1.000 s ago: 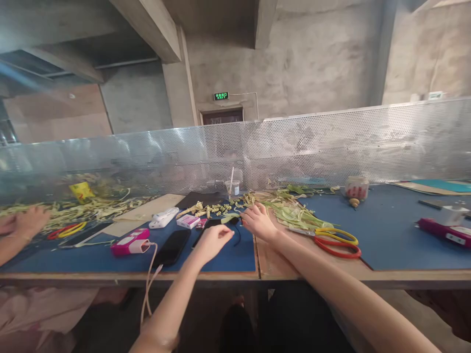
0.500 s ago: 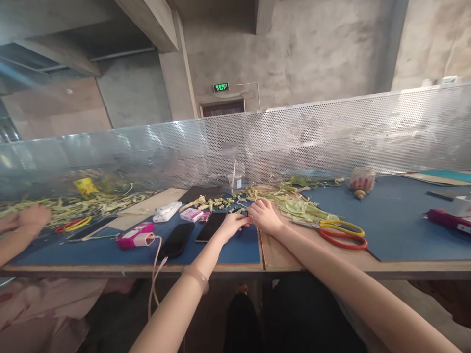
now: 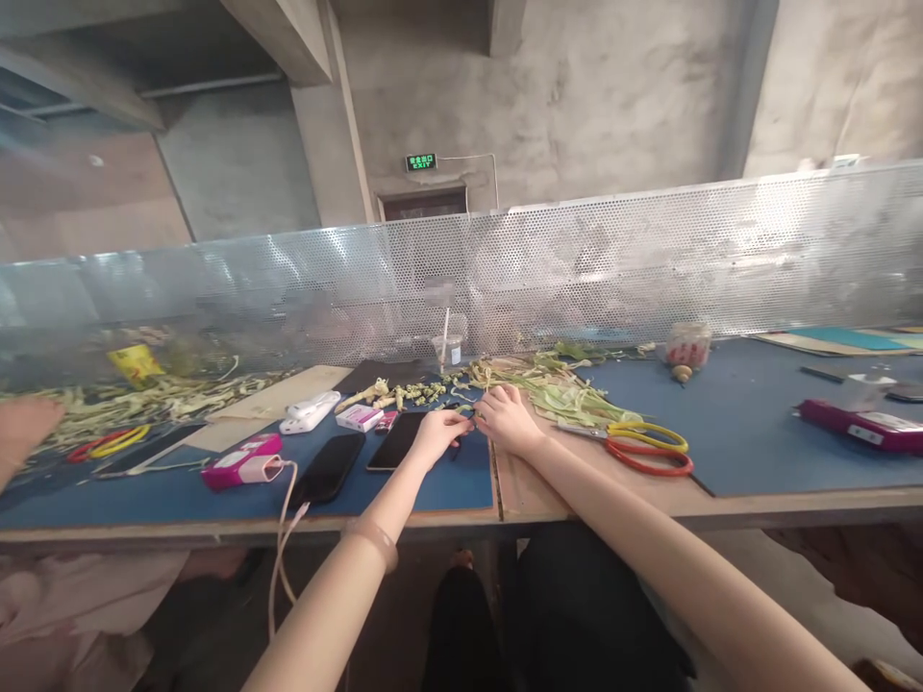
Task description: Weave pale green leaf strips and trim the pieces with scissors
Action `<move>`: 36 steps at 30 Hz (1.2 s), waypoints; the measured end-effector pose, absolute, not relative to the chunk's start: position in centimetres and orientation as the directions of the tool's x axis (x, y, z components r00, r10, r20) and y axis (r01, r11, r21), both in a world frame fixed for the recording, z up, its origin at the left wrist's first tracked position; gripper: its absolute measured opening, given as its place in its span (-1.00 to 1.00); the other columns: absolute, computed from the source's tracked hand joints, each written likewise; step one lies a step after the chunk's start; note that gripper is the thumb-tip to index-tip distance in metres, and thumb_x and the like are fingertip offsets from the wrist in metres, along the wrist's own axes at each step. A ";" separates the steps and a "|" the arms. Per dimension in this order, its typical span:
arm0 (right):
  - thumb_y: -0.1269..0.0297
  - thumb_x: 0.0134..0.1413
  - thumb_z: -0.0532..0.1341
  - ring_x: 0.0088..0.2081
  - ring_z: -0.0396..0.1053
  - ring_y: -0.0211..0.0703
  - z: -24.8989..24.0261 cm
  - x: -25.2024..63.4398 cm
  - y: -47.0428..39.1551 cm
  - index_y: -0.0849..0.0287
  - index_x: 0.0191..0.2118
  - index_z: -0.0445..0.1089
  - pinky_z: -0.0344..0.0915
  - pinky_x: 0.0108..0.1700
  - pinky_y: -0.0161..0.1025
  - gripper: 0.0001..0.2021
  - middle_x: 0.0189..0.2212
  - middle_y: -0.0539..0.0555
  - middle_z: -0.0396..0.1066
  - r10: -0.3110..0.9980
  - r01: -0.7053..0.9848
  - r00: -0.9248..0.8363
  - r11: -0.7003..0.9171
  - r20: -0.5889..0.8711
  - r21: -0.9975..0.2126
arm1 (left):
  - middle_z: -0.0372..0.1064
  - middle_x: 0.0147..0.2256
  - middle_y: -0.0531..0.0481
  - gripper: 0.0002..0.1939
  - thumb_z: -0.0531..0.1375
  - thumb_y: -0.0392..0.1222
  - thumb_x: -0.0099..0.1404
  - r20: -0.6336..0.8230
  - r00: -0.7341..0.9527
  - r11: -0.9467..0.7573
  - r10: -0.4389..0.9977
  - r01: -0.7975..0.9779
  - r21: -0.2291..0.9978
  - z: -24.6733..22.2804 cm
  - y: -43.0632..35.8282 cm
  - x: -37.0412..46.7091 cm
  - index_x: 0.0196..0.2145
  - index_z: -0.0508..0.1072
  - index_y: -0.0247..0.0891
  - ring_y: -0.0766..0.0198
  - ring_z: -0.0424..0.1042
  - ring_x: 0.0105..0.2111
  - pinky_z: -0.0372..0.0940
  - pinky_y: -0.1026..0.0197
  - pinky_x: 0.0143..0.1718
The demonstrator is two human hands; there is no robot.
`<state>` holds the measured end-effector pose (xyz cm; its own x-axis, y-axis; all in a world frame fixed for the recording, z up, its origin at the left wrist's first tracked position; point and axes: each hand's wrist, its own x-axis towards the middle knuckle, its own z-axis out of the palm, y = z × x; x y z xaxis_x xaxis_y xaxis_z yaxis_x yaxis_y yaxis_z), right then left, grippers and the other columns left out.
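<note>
My left hand [image 3: 438, 437] is closed in a pinch on a thin greenish plant strip [image 3: 465, 411], just above the table. Against its fingertips, my right hand [image 3: 507, 419] has its fingers curled at the same spot; what they grip is mostly hidden. A pile of pale green plant strips [image 3: 569, 392] lies just beyond and to the right of my right hand. Behind my left hand are several small knotted plant pieces [image 3: 414, 394]. Scissors with yellow and red handles [image 3: 649, 447] rest right of my right wrist. A black phone [image 3: 395, 442] lies beside my left hand.
Left are a second phone [image 3: 332, 468], a pink power bank [image 3: 241, 461] with a cable, and a white power strip [image 3: 310, 411]. Another person's hand [image 3: 29, 423] is at the far left. A plastic cup [image 3: 448, 351] stands by the perforated metal screen [image 3: 612, 269]. Right lies a purple device [image 3: 858, 426].
The view has shifted, so the table things appear further left. My fingertips have parted slightly, showing the green strip between my hands. The other person's hand has moved left.
</note>
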<state>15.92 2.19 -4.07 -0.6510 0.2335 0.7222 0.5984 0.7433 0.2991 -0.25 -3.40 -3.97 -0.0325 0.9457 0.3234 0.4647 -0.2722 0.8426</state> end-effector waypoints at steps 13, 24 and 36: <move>0.25 0.09 0.03 -0.16 0.09 -0.06 -4.2 15.8 2.0 0.17 -0.29 0.31 -0.07 -0.05 -0.07 -0.83 -0.35 0.12 0.32 0.283 0.606 -0.630 0.761 0.723 0.231 | 0.37 -0.62 0.06 -0.71 0.19 0.04 -0.02 0.471 -0.119 -0.274 0.874 0.680 0.680 -3.8 -3.6 -0.2 -0.49 0.43 -0.27 0.37 0.30 -0.70 0.16 0.32 -0.57; 0.23 0.04 0.05 -0.13 0.06 -0.02 -3.9 15.9 1.1 0.14 -0.16 0.32 -0.09 -0.05 -0.05 -0.75 -0.22 0.15 0.26 0.290 0.574 -0.631 0.798 0.720 0.181 | 0.37 -0.59 0.09 -0.82 0.16 -0.04 0.05 0.475 -0.182 -0.130 0.861 0.824 0.552 -3.6 -4.1 0.1 -0.51 0.39 -0.21 0.38 0.30 -0.70 0.11 0.34 -0.55; 0.32 0.03 0.05 -0.15 0.03 -0.04 -4.3 15.4 1.5 0.11 -0.31 0.38 -0.06 -0.04 -0.05 -0.83 -0.20 0.13 0.23 0.258 0.554 -0.684 0.792 0.683 0.257 | 0.32 -0.67 0.09 -0.84 0.14 -0.04 0.07 0.489 -0.135 -0.133 0.862 0.871 0.473 -3.9 -3.8 0.0 -0.50 0.38 -0.17 0.29 0.36 -0.60 0.08 0.34 -0.54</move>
<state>15.41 1.52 -4.27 -0.6837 0.2576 0.6828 0.5545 0.7917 0.2565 -0.02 -3.81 -3.92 -0.1346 0.8618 0.4891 0.8708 -0.1327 0.4734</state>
